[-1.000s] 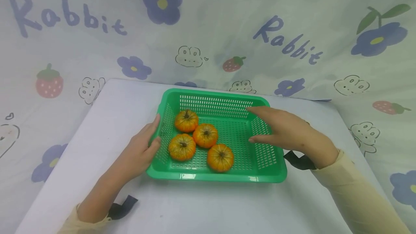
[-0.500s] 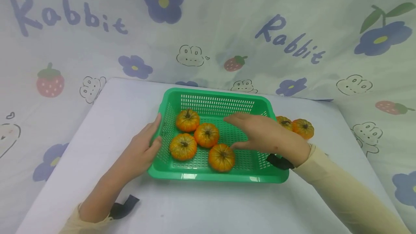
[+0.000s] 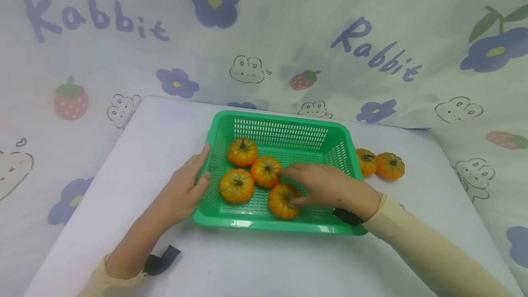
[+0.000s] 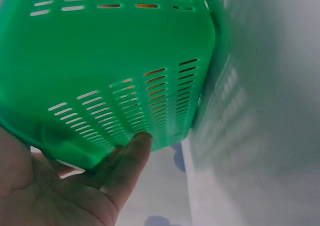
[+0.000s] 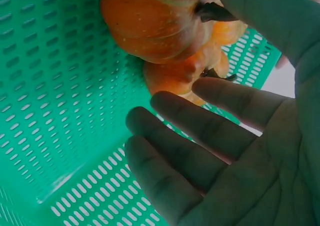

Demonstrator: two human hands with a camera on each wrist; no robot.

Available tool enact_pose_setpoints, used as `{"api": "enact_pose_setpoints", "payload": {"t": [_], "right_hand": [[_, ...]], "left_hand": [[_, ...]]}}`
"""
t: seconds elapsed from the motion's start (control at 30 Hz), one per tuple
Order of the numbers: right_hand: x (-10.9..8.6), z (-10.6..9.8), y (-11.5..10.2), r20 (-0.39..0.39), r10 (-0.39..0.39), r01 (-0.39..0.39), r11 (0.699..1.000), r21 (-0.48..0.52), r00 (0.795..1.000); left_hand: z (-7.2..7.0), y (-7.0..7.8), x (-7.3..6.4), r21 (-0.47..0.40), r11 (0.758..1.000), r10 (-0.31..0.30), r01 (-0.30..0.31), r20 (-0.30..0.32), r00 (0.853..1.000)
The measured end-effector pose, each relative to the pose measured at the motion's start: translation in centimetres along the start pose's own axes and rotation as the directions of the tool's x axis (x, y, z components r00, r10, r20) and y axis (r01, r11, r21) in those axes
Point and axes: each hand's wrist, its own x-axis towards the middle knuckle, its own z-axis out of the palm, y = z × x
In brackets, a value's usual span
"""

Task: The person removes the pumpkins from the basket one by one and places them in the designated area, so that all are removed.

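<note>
A green plastic basket holds several small orange pumpkins. My left hand touches its left side, fingers straight along the outer wall and thumb up by the rim; the left wrist view shows those fingers against the slotted wall. Inside the basket, my right hand reaches over the front right pumpkin, its thumb overlapping that pumpkin near the stem. Its fingers are spread and only slightly bent in the right wrist view, beside a large-looking pumpkin. A middle pumpkin lies just past the fingertips.
Two more pumpkins, one partly hidden by the rim and one fully visible, sit on the white table right of the basket. Behind stands a patterned cloth backdrop. Dark straps hang at both wrists.
My right hand has moved left and down from over the basket's right rim to the front right pumpkin, uncovering the two pumpkins outside. The left hand stays at the left side.
</note>
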Motion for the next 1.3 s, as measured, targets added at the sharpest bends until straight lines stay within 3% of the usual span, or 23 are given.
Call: {"api": "enact_pose_setpoints", "payload": {"t": [0.6, 0.97, 1.3], "right_hand": [[0.5, 0.9, 0.7, 0.032, -0.015, 0.013, 0.998, 0.055, 0.999], [0.3, 1.0, 0.6, 0.144, 0.057, -0.067, 0.996, 0.06, 0.988], [0.3, 1.1, 0.6, 0.175, 0.078, -0.088, 0.995, 0.045, 0.981]], "left_hand": [[-0.1, 0.5, -0.1, -0.004, 1.0, 0.013, -0.013, -0.008, 1.0], [-0.2, 0.4, -0.1, 0.002, 1.0, 0.004, -0.004, -0.005, 1.0], [-0.1, 0.3, 0.0, 0.001, 1.0, 0.01, -0.01, -0.005, 1.0]]}}
